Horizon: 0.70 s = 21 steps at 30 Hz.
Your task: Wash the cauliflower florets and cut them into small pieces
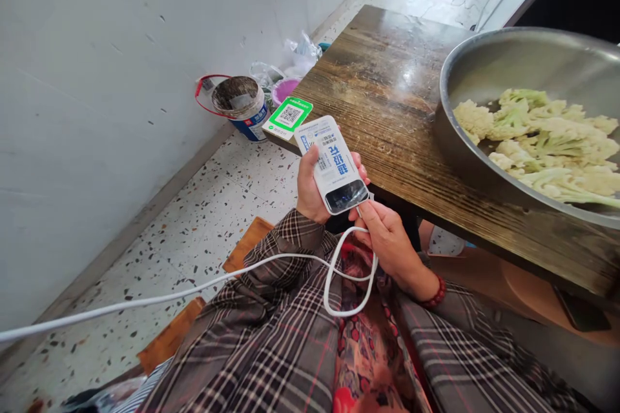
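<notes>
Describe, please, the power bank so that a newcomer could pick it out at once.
Start at the wooden table with the metal bowl of cauliflower. At its near corner, the left hand grips a white power bank. Unlike the green card beside it, it bears blue writing and a white cable.

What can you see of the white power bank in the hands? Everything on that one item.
The power bank is a white, rounded slab, plastic by its look, with blue printed characters and small text on its face and a dark glossy panel at the near end. It is held above the lap, tilted, far end toward the table edge. The left hand grips its side; the right hand is at its near end, where a white cable meets it and loops down.
</notes>
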Each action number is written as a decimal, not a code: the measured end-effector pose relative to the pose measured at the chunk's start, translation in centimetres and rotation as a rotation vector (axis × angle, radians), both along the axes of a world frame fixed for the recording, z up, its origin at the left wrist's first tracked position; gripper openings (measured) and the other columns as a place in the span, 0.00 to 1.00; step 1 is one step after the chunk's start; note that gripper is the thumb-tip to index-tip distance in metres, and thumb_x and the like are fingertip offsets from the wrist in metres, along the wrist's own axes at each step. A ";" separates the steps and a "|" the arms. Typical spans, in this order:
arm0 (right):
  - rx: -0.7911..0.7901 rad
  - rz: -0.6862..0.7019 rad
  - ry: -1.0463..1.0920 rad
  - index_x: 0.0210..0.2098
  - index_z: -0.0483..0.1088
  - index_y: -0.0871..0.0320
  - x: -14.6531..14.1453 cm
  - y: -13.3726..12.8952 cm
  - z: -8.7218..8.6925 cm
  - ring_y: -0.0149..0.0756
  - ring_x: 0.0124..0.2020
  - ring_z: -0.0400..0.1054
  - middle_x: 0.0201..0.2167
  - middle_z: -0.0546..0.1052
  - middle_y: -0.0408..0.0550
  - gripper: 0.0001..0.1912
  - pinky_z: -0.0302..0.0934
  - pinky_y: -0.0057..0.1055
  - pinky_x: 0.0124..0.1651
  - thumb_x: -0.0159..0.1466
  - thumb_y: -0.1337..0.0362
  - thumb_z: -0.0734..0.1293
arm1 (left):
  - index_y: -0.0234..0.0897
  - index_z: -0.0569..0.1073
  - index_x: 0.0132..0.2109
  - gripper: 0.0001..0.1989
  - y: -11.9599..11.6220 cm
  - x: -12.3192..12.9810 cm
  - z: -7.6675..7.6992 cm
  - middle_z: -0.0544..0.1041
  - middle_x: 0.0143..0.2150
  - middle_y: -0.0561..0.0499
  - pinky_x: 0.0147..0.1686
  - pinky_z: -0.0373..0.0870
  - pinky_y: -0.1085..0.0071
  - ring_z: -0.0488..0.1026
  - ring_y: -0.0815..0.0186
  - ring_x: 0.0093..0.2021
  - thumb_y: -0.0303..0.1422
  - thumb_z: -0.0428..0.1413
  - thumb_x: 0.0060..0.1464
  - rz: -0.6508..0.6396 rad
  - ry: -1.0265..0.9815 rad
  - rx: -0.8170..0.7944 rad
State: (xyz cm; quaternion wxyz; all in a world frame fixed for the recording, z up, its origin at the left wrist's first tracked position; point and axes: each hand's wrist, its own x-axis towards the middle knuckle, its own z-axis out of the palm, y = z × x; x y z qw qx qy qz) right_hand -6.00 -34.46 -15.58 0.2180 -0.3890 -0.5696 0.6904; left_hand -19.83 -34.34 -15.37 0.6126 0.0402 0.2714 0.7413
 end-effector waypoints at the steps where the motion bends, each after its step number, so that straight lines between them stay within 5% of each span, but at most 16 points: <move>1: 0.017 0.023 -0.005 0.30 0.67 0.57 0.1 0.1 -0.1 0.24 0.15 0.50 0.14 0.59 0.35 0.22 0.46 0.25 0.20 0.66 0.46 0.59 | 0.40 0.65 0.59 0.30 0.0 0.0 0.0 0.77 0.34 0.48 0.38 0.76 0.61 0.77 0.59 0.36 0.51 0.48 0.55 0.001 -0.007 0.003; 10: -0.037 0.190 -0.028 0.38 0.69 0.58 1.2 0.1 0.2 0.26 0.18 0.57 0.17 0.65 0.37 0.21 0.52 0.25 0.21 0.67 0.46 0.57 | 0.38 0.64 0.59 0.30 -0.5 -0.5 -0.1 0.76 0.32 0.48 0.35 0.75 0.62 0.77 0.60 0.33 0.50 0.48 0.54 0.014 -0.064 0.099; 16: 0.029 0.201 -0.080 0.25 0.63 0.57 1.6 -0.5 0.5 0.25 0.19 0.54 0.18 0.63 0.38 0.23 0.50 0.26 0.23 0.69 0.47 0.56 | 0.39 0.63 0.61 0.31 -0.5 -0.2 -0.3 0.76 0.33 0.49 0.35 0.75 0.62 0.77 0.61 0.33 0.50 0.49 0.54 0.006 -0.046 0.147; 21: 0.019 0.154 -0.077 0.25 0.58 0.55 1.8 -0.8 -0.3 0.26 0.19 0.51 0.16 0.58 0.36 0.22 0.48 0.27 0.24 0.69 0.48 0.55 | 0.38 0.64 0.60 0.31 -0.3 0.0 -1.2 0.77 0.34 0.47 0.38 0.76 0.60 0.78 0.59 0.34 0.51 0.48 0.55 -0.018 -0.045 0.099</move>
